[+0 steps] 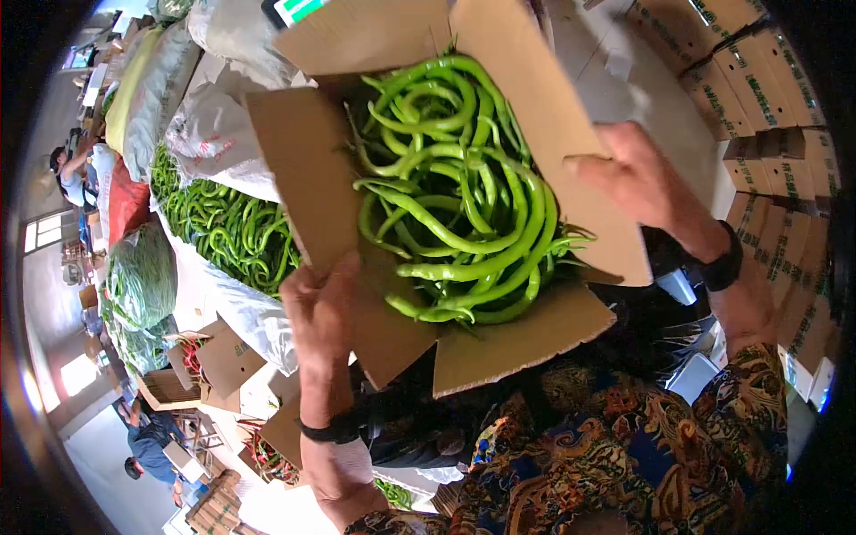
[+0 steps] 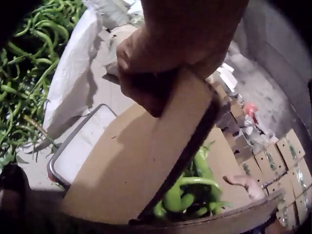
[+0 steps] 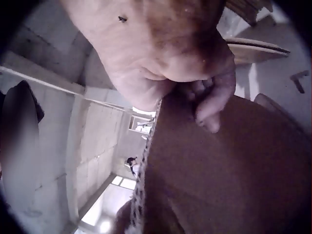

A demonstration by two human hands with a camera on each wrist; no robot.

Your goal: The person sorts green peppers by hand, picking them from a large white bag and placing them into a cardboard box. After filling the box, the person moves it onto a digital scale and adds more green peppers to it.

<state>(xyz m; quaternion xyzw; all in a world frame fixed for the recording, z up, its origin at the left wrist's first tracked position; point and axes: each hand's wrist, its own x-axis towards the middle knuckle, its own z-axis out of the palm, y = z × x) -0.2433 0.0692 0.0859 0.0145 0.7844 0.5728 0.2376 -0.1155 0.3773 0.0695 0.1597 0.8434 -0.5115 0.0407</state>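
An open cardboard box [image 1: 526, 361] full of long, curled green chili peppers [image 1: 464, 201] is held up in front of the body, its flaps spread outward. My left hand [image 1: 323, 312] grips its left side near the lower corner. On the opposite side, my right hand [image 1: 635, 176] holds the right flap, with the thumb lying over the inner face. The left wrist view shows my left hand [image 2: 156, 61] curled round the cardboard edge. From the right wrist, my right hand [image 3: 165, 53] appears with its fingers bent over the box wall [image 3: 219, 165].
Left of the box lies an open sack of green peppers [image 1: 232, 232] among other stuffed bags. Small boxes of red peppers [image 1: 192, 357] stand lower left. Stacked cartons [image 1: 767, 89] line the right side. A white flat platform [image 2: 83, 141] lies beneath. Another person [image 1: 156, 450] works at lower left.
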